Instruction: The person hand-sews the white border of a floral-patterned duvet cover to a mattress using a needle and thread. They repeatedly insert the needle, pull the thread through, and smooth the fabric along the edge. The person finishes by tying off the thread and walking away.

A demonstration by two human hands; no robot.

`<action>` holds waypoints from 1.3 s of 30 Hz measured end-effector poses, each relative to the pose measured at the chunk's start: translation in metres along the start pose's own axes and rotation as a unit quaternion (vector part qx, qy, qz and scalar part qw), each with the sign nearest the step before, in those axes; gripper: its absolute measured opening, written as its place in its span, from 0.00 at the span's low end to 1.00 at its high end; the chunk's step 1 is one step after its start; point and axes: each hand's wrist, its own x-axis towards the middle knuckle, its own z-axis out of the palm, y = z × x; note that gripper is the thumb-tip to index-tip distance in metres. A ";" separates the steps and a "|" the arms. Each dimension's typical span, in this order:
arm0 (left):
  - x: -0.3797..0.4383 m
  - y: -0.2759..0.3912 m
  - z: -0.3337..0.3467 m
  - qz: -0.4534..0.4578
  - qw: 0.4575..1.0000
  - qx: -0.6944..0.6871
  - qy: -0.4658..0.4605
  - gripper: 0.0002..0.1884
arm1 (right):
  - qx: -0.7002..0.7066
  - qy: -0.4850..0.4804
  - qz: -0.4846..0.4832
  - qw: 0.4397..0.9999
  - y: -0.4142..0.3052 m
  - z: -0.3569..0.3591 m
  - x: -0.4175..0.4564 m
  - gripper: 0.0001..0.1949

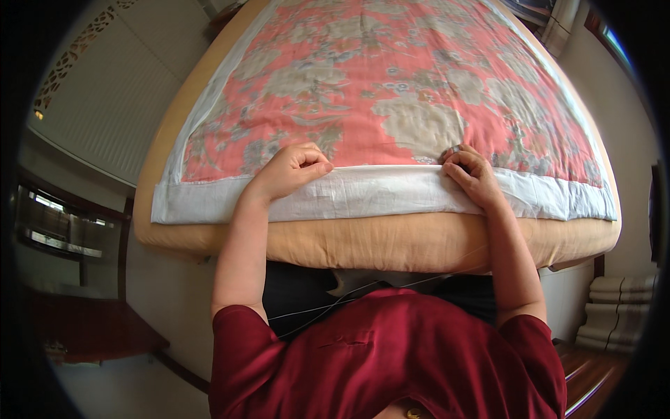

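Note:
A pink floral quilt (361,125) lies spread over a bed, with a white cloth border (387,194) folded along its near edge. My left hand (293,170) pinches the inner edge of this border between thumb and forefinger. Further right, my right hand (471,175) has its fingers curled on the same edge, pinching the cloth there. A metal band, either a ring or a thimble, sits on a finger of that hand. Between the two hands the border's edge runs nearly straight. Whether a needle is held is too small to tell.
The quilt rests on a mattress with a tan cover (387,243). Thin pale cords (324,306) cross below the bed edge, by my body. Folded pale cloths (610,314) are stacked at right on a dark wooden surface (591,377). A dark red tabletop (99,327) stands at left.

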 end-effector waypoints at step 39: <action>0.026 0.032 0.085 -0.277 0.889 0.299 0.208 0.49 | -0.121 0.075 -0.008 0.990 -0.001 0.012 0.001 0.09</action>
